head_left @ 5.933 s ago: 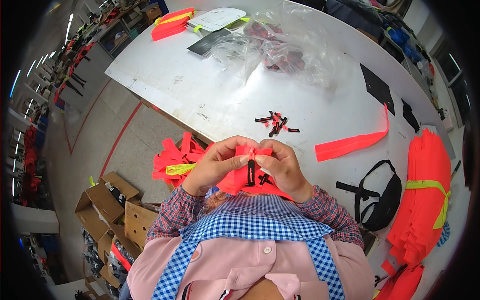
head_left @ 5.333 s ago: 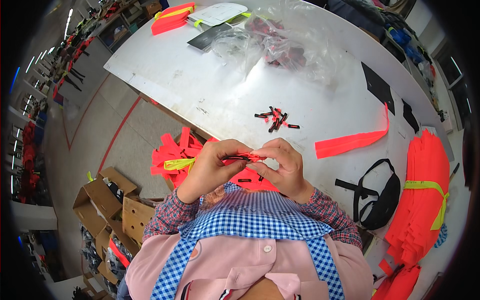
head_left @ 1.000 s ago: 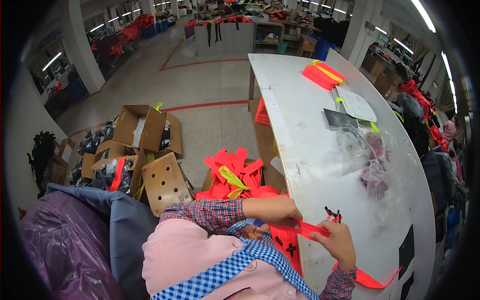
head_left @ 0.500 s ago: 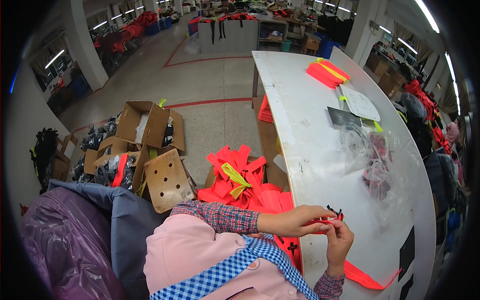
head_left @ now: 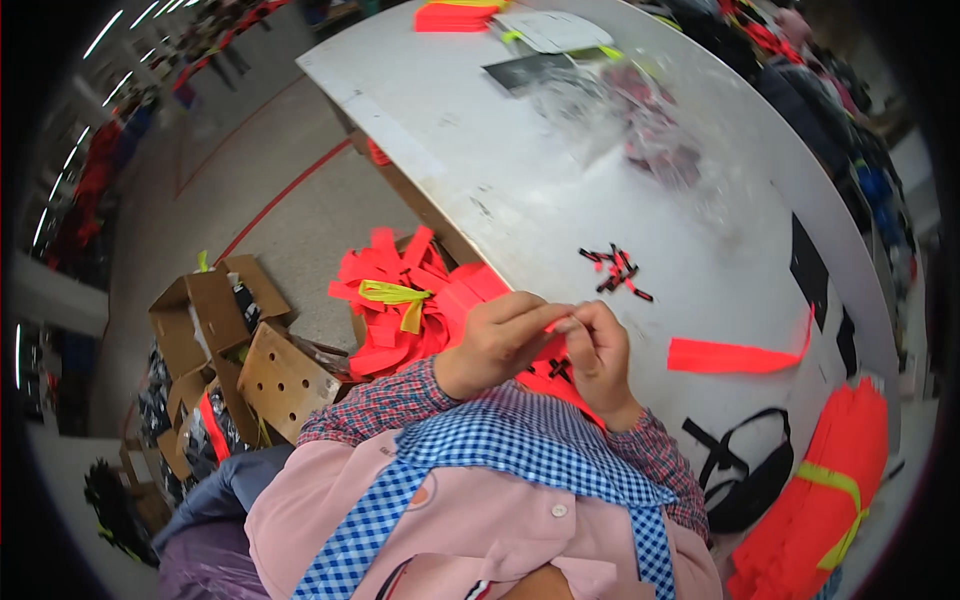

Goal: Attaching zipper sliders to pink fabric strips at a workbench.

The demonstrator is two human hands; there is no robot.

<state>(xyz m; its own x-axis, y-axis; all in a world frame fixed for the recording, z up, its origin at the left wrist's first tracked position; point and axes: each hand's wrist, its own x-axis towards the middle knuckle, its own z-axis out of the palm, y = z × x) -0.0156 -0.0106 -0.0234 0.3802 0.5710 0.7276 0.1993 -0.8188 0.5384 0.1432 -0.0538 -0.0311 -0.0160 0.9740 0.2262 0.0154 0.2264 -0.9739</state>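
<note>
My left hand point(head_left: 505, 340) and my right hand point(head_left: 598, 360) meet fingertip to fingertip over the near table edge. Both are closed in a pinch on a bright orange fabric strip point(head_left: 553, 346), mostly hidden by the fingers. Below them lie more orange strips, one bearing a black cross-shaped piece point(head_left: 560, 370). Just beyond my hands, a small heap of black and red bits point(head_left: 617, 270) rests on the white table point(head_left: 500, 215). To the right, a single orange strip point(head_left: 735, 355) lies flat, its thin end curling up.
Left of the table is a pile of orange strips point(head_left: 385, 325) tied with a yellow band. Clear plastic bags point(head_left: 660, 140) lie further back. At right are a black strapped item point(head_left: 755, 480) and a tied orange bundle point(head_left: 825, 490). Open cardboard boxes point(head_left: 200, 320) stand at left.
My view has swung to the right and down. My hands have drawn back toward my body from over the table. The small black and red bits now show on the tabletop.
</note>
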